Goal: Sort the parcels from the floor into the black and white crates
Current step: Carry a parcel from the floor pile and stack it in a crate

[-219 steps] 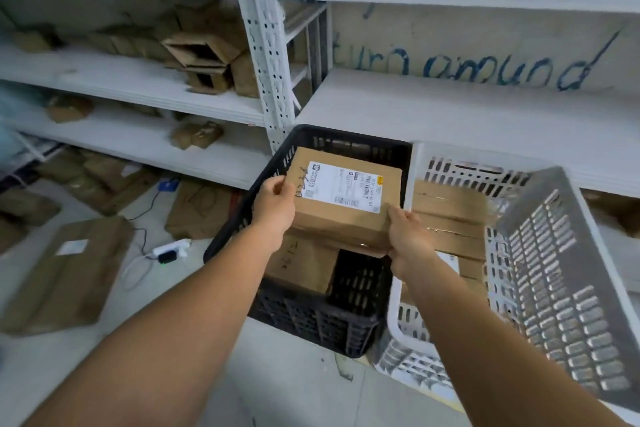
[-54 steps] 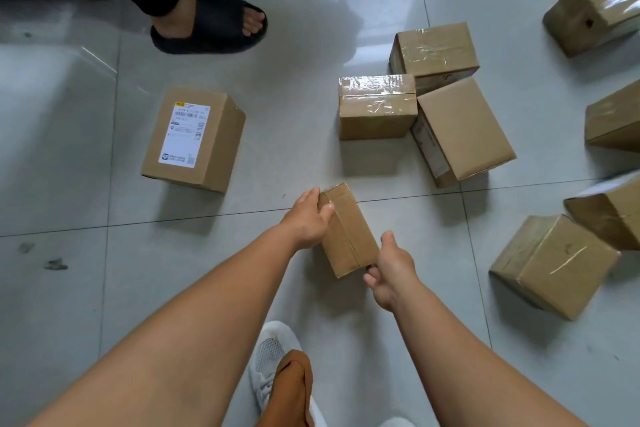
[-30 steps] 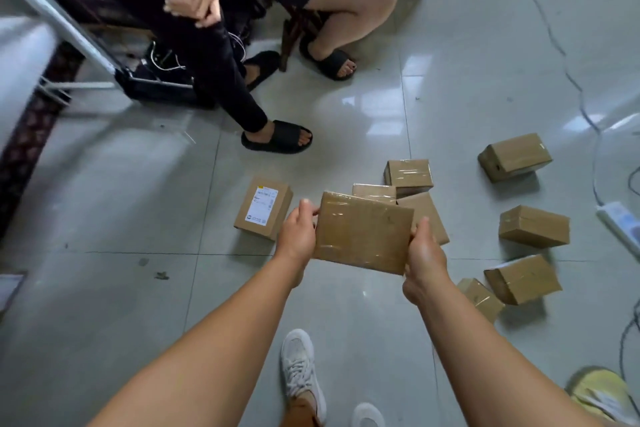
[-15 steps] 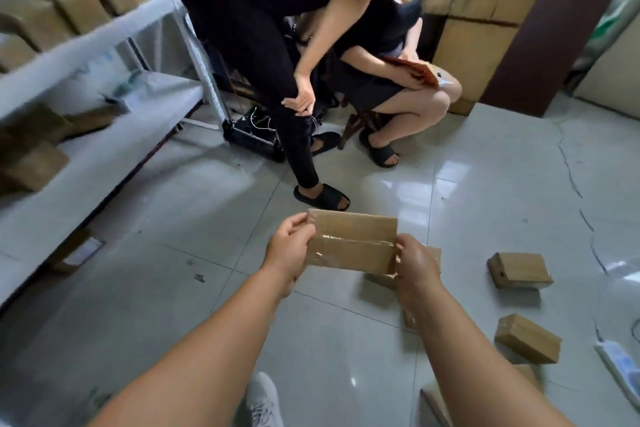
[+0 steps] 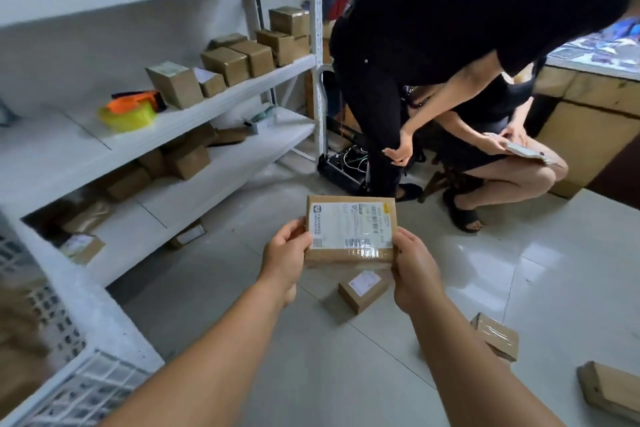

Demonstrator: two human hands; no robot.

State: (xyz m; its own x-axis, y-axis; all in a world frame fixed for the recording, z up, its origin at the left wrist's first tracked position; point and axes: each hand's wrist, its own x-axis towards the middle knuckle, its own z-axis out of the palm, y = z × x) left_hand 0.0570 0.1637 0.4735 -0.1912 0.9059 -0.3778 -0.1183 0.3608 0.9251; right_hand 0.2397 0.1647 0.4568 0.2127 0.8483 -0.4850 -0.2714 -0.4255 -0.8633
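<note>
I hold a flat brown cardboard parcel (image 5: 349,230) in front of me at chest height, its white shipping label turned up toward me. My left hand (image 5: 285,253) grips its left edge and my right hand (image 5: 414,265) grips its right edge. The rim of the white crate (image 5: 88,381) shows at the bottom left corner. The black crate is out of view. More brown parcels lie on the tiled floor: one with a label (image 5: 362,289) just below the held one, a taped one (image 5: 495,336) to the right and another (image 5: 609,393) at the right edge.
White metal shelving (image 5: 194,114) with several cardboard boxes runs along the left. Straight ahead one person in black (image 5: 433,45) bends forward and another person (image 5: 498,156) sits behind them. A wooden counter (image 5: 588,128) stands at the far right.
I picked the parcel off the floor, raised it and turned left toward the shelves. The parcel has been turned over, and its label now faces me.
</note>
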